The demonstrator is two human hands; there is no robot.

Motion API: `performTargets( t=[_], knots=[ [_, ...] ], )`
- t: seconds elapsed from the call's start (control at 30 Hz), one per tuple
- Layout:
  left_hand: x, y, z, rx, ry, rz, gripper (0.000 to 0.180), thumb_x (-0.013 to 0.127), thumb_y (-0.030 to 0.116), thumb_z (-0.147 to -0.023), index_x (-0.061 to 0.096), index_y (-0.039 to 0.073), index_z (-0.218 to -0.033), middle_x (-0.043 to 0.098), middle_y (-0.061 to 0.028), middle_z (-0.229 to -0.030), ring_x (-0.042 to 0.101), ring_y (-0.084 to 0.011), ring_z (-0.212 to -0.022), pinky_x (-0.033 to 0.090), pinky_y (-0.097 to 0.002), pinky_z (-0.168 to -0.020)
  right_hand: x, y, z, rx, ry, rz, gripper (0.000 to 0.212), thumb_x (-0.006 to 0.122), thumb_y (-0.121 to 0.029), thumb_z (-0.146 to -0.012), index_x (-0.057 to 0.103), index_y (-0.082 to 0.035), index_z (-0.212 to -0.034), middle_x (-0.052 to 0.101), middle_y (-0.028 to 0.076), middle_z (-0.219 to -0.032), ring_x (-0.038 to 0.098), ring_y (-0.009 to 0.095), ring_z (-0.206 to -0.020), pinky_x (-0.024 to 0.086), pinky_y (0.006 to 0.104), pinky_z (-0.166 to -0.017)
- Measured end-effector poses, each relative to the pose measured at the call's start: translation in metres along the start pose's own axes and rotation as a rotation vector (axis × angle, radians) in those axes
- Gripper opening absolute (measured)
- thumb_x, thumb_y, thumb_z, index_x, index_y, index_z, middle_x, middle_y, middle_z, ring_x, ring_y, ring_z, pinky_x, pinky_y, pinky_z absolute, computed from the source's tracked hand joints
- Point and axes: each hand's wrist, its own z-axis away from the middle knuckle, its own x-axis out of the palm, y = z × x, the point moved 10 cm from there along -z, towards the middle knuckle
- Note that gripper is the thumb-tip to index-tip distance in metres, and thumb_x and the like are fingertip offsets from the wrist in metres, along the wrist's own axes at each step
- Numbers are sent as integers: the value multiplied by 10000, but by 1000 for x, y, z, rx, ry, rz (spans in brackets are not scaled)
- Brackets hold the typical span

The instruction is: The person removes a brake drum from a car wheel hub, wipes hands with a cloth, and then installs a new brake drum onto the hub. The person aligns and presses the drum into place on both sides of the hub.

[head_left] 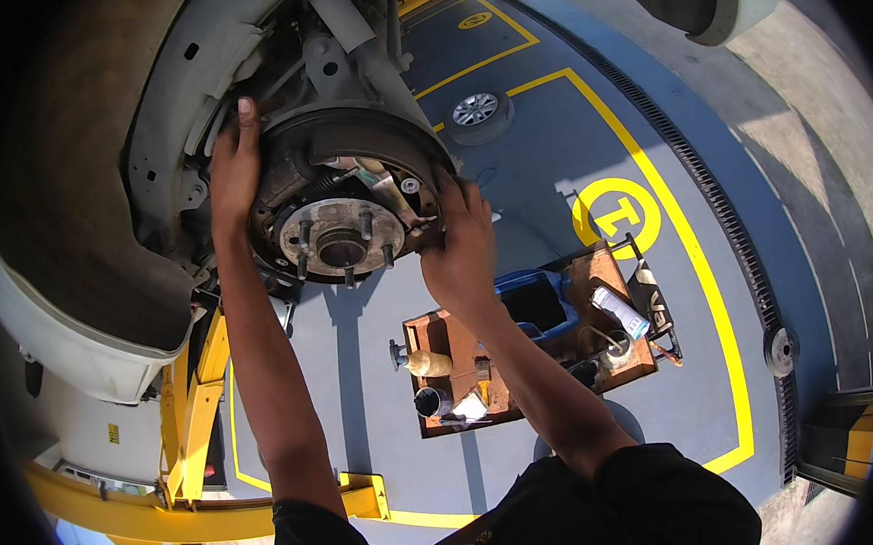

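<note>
In front of me is a drum brake assembly [351, 139] with its drum off. Its wheel hub [325, 217] bears several studs, and a silvery lever [381, 185] and springs show behind it. My left hand [234, 179] grips the left side at the curved brake shoe [280, 185], thumb pointing up and fingers mostly hidden behind it. On the opposite side my right hand [462, 242] is closed round the right shoe's edge, its fingertips partly out of sight.
Below right stands a wooden tray [642, 365] with a blue container [559, 284], a spray can [619, 312], a yellowish bottle [429, 363] and a brush [482, 374]. A wheel [477, 112] lies on the floor beyond. Yellow lift arms [206, 398] stand at lower left.
</note>
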Motion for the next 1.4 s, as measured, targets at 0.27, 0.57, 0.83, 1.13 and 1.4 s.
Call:
performTargets(
  t=[0.27, 0.57, 0.83, 1.13, 1.4],
  knots=[
    [2, -7, -4, -31, -34, 29, 969, 376, 857, -1014, 730, 33, -1381, 723, -237, -1343, 677, -330, -1257, 457, -406, -1124, -9, -16, -5, -139, 95, 88, 760, 645, 67, -774, 531, 5, -1523, 567, 193, -1287, 582, 439, -1193, 513, 582, -897],
    [3, 0, -1, -4, -37, 47, 950, 376, 840, -1029, 731, 31, -1378, 734, -228, -1322, 678, -327, -1249, 454, -405, -1125, -2, 1, -7, -37, 27, 47, 714, 682, 3, -792, 553, 14, -1494, 554, 177, -1284, 575, 421, -1192, 473, 572, -879],
    [6, -12, -8, 11, -45, 114, 1006, 408, 863, -1003, 704, -17, -1391, 723, -248, -1325, 667, -341, -1246, 433, -414, -1145, 2, -36, -17, -212, -4, 195, 762, 731, -13, -771, 550, -22, -1511, 526, 155, -1327, 542, 399, -1234, 443, 553, -891],
    [4, -21, -10, -40, -15, 76, 1001, 417, 850, -1008, 690, -33, -1393, 685, -299, -1395, 628, -401, -1363, 425, -437, -1170, -7, -60, -18, -315, 22, 222, 772, 764, -31, -784, 529, -21, -1520, 518, 170, -1347, 547, 410, -1245, 473, 610, -936],
    [2, -4, -2, 2, -32, 34, 900, 391, 807, -1050, 734, 44, -1382, 737, -205, -1293, 665, -281, -1211, 446, -376, -1121, -2, -49, -26, -123, -52, 340, 787, 779, -45, -757, 530, -13, -1503, 513, 152, -1362, 550, 397, -1240, 487, 621, -909]
  ],
)
